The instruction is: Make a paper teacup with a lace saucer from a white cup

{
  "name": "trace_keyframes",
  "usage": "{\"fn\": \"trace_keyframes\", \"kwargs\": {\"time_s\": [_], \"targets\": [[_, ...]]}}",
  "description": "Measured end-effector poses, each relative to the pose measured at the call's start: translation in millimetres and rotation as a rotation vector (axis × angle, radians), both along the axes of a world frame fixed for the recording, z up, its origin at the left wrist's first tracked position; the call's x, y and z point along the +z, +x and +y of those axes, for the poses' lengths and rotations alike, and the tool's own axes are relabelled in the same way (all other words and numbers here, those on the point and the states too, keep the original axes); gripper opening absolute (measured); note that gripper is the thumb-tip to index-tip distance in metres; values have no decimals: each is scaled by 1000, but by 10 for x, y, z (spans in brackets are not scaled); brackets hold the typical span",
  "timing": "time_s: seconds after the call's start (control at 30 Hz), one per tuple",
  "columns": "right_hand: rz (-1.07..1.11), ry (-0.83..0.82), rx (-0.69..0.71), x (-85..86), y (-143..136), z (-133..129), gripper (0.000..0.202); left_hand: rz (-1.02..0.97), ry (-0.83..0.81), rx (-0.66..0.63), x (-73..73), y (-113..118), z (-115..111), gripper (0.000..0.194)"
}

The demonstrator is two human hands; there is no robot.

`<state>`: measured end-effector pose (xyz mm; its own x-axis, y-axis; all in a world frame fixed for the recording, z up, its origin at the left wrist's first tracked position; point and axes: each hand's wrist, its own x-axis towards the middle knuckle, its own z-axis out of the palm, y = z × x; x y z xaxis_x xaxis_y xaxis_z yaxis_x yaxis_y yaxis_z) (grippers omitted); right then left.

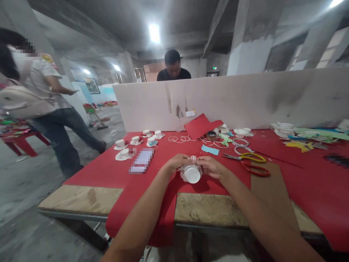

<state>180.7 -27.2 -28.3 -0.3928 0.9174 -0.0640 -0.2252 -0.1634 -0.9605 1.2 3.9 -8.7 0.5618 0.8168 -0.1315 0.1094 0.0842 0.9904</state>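
A white paper cup with a cut, frilled rim (193, 174) is held between my two hands over the red paper (152, 185) near the table's front edge. Its round base faces me. My left hand (178, 162) pinches the fringe at the upper left, and my right hand (211, 166) grips it at the upper right. Fingertips of both hands nearly meet at the far side of the fringe. Just beyond lies a light blue paper scrap (210, 150). Several similar white cup pieces (136, 140) sit at the back left.
Scissors with yellow and red handles (253, 163) lie right of my hands, partly over brown cardboard (272, 193). A blurred phone (142, 161) is at left. White string, a tape roll (211, 135) and paper scraps lie behind. A person stands beyond the upright board (231, 98); another walks at left.
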Motion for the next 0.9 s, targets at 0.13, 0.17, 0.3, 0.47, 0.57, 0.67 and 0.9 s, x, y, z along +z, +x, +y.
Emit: {"fn": "trace_keyframes", "kwargs": {"time_s": [0.13, 0.17, 0.3, 0.47, 0.57, 0.67, 0.9], "targets": [[49, 54, 35, 30, 26, -6, 25, -27, -36, -27, 16, -19, 8, 36], [57, 66, 44, 38, 34, -8, 24, -36, -38, -23, 23, -23, 8, 36], [13, 80, 41, 64, 55, -14, 25, -52, -57, -1, 46, -20, -10, 31], [-31, 72, 20, 96, 39, -36, 26, -80, 1, 59, 40, -2, -17, 29], [-61, 65, 1, 121, 18, -53, 27, -79, 19, 51, 18, -3, -7, 29], [-99, 66, -24, 136, 1, -62, 27, -54, 8, 28, 8, -3, -9, 29], [-126, 71, -44, 147, 7, -62, 25, -69, 43, 58, 39, 20, -44, 27]]}}
